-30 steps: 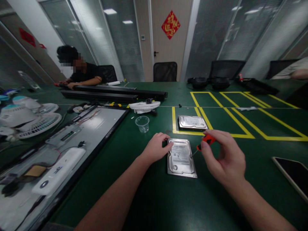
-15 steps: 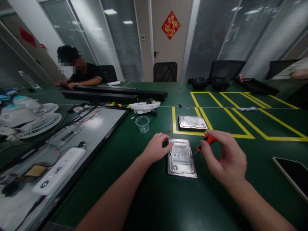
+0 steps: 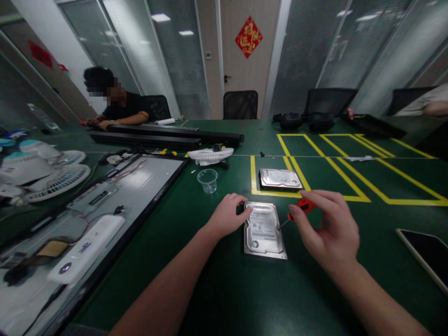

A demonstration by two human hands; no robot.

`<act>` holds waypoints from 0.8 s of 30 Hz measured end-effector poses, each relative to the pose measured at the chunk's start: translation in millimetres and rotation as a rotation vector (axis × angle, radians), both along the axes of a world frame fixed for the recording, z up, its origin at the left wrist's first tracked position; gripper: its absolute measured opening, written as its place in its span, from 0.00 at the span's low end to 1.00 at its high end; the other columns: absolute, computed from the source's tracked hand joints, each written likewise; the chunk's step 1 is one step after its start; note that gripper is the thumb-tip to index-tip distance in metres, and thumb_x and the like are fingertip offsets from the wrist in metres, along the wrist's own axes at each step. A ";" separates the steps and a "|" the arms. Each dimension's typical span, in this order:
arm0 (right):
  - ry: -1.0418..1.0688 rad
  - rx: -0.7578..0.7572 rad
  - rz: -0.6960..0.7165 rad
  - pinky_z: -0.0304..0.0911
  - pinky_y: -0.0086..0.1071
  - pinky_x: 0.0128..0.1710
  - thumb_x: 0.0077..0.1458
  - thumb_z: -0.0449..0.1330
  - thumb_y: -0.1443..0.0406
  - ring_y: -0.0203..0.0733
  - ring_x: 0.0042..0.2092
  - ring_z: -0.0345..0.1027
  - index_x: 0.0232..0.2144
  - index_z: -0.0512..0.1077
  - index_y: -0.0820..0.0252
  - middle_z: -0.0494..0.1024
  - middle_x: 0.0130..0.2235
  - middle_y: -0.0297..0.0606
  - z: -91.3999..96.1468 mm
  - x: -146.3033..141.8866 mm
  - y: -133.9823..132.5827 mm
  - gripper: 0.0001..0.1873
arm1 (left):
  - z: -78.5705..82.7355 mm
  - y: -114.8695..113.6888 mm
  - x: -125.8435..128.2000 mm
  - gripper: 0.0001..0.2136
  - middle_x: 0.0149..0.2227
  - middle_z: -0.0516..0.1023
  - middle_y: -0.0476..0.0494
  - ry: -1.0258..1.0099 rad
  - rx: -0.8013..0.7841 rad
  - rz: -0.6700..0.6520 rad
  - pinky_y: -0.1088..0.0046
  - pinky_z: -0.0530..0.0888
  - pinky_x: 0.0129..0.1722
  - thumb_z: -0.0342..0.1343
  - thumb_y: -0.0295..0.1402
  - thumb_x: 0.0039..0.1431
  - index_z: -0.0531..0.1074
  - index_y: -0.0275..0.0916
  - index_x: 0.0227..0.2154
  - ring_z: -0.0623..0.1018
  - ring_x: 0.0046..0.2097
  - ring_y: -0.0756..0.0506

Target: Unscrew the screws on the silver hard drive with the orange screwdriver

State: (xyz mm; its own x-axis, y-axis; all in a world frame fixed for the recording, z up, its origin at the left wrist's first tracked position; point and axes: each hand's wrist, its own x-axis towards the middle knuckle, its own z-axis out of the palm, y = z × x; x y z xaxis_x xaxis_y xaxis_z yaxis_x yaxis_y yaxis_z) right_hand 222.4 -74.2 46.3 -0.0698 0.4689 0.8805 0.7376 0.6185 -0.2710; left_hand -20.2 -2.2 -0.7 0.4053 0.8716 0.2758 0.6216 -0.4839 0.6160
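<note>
A silver hard drive [image 3: 264, 231] lies flat on the green table, label side up. At its upper left edge my left hand [image 3: 229, 214] grips it, the thumb on the cover and the fingers curled by the far corner. My right hand [image 3: 329, 226] is closed around the red and black handle of a screwdriver [image 3: 304, 208] between thumb and fingers. The thin shaft slants down to the left, its tip at the drive's right edge; the screw there is too small to make out. Behind sits a second hard drive [image 3: 280, 178], inside yellow tape lines.
A clear plastic cup [image 3: 207, 181] stands beyond my left hand, near a white fan part [image 3: 210, 155]. On the left lies a large panel [image 3: 140, 184] with a white power strip [image 3: 86, 249]. A phone [image 3: 425, 254] rests at right. Another person sits across by long black bars [image 3: 147, 139].
My right fingers have shifted slightly on the screwdriver and its handle looks turned a little. My left hand and the hard drive have stayed in place.
</note>
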 end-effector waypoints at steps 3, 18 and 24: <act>0.024 0.000 0.033 0.73 0.45 0.48 0.53 0.70 0.73 0.49 0.48 0.76 0.58 0.73 0.55 0.79 0.49 0.45 -1.0 -0.1 -0.9 0.30 | 0.4 0.1 -0.2 0.10 0.43 0.79 0.40 0.003 -0.002 0.001 0.60 0.74 0.50 0.59 0.38 0.66 0.78 0.38 0.44 0.77 0.48 0.40; 0.159 -0.147 0.090 0.74 0.49 0.50 0.58 0.66 0.70 0.52 0.51 0.77 0.61 0.69 0.52 0.79 0.53 0.45 -10.7 0.8 -2.2 0.29 | 1.8 -1.2 -0.2 0.11 0.44 0.79 0.40 -0.002 -0.016 0.001 0.60 0.74 0.50 0.58 0.39 0.67 0.78 0.39 0.45 0.77 0.49 0.39; 0.039 -0.028 0.061 0.73 0.47 0.47 0.52 0.72 0.69 0.50 0.46 0.76 0.57 0.71 0.55 0.79 0.47 0.43 -1.9 1.3 1.2 0.31 | 0.7 -0.7 -0.7 0.11 0.43 0.79 0.40 0.000 -0.006 0.003 0.59 0.75 0.50 0.58 0.39 0.66 0.78 0.39 0.45 0.76 0.48 0.40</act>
State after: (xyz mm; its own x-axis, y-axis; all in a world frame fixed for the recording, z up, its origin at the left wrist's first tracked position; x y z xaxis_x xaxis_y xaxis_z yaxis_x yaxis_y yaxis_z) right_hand 223.6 -73.0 44.4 -0.0653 0.4889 0.8699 0.6871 0.6542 -0.3161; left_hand -20.9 -2.9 0.0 0.4024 0.8745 0.2707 0.6230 -0.4782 0.6190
